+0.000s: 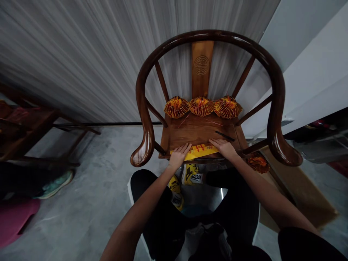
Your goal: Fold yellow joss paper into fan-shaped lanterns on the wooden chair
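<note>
A strip of yellow paper (pixel 199 153) with red print lies along the front edge of a wooden armchair's seat (pixel 190 127). At its left part, my left hand (pixel 179 156) rests with the fingers stretched out over the paper. My right hand (pixel 224 148) lies on its right end, fingers extended and pointing left. Both thumbs are hard to make out. Beyond my right hand sits a thin dark stick (pixel 225 136). Three pleated orange and yellow paper rosettes stand along the seat's back: left rosette (pixel 176 107), middle rosette (pixel 201 106) and right rosette (pixel 227 107).
The chair's curved armrest (pixel 143 145) rises around the seat. On the right, a cardboard box (pixel 301 181) is on the floor with another rosette (pixel 258 163) by it. Leftward are another wooden chair (pixel 40 123), a person's shoe (pixel 56 185) and a pink plastic object (pixel 16 219).
</note>
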Tool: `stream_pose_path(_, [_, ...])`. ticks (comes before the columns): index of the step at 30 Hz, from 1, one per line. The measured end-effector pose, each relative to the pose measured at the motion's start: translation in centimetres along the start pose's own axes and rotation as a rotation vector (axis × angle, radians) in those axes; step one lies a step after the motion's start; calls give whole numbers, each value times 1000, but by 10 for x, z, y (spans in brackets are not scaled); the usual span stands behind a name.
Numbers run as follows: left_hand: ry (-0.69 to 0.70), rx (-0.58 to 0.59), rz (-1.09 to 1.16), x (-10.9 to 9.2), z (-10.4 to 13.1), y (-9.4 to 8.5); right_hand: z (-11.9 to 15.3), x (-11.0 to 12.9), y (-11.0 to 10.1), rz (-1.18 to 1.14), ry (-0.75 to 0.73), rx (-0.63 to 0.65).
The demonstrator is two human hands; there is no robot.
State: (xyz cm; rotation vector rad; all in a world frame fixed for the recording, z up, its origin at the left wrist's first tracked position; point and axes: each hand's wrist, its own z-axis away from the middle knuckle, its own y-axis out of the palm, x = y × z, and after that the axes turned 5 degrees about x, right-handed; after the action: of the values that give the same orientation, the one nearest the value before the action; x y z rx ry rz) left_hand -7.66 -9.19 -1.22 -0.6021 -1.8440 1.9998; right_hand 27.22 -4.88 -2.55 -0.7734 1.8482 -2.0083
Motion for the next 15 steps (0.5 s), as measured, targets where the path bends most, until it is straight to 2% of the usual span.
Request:
stream_pose_path(10, [6,-37,-15,-12,3,7,6,-17,26,-21,-85,-45])
stream_pose_path(15, [17,-46,-20,-16,5,6,8,-22,31,-29,-91,-54])
